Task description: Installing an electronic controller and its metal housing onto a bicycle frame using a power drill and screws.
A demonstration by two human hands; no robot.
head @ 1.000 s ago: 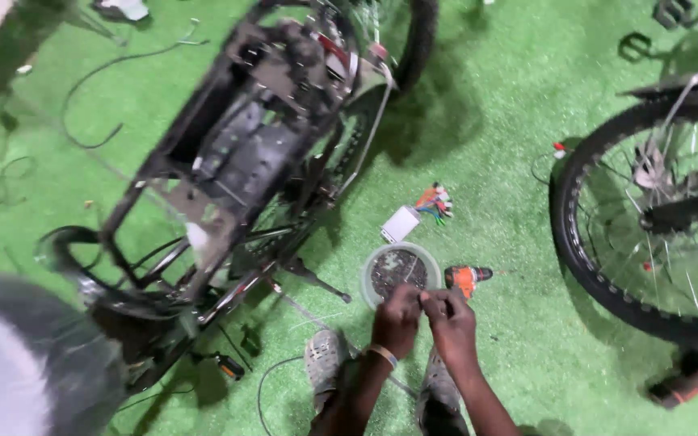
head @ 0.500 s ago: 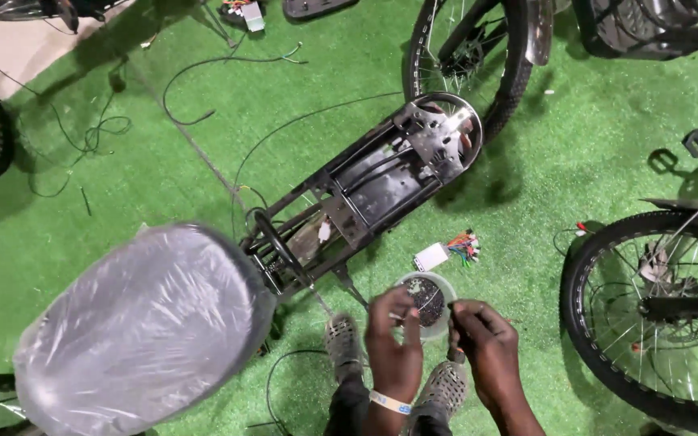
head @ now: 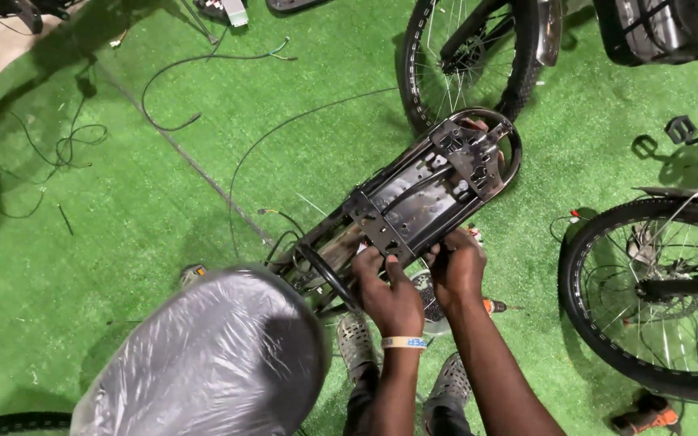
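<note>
left hand [head: 389, 295] and right hand [head: 456, 266] both pinch the rack [head: 426, 190] edge; better to hold the rack steady and keep fingers off its sharp plates.

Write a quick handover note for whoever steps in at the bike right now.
Left hand: fingers on the near edge of the black rear rack.
Right hand: beside it, on the same edge; whether it pinches anything is hidden.
The plastic-wrapped saddle is at lower left.
A round dish sits on the green turf under the hands, an orange-handled tool beside it.
Done or left: cannot tell from this view.
</note>
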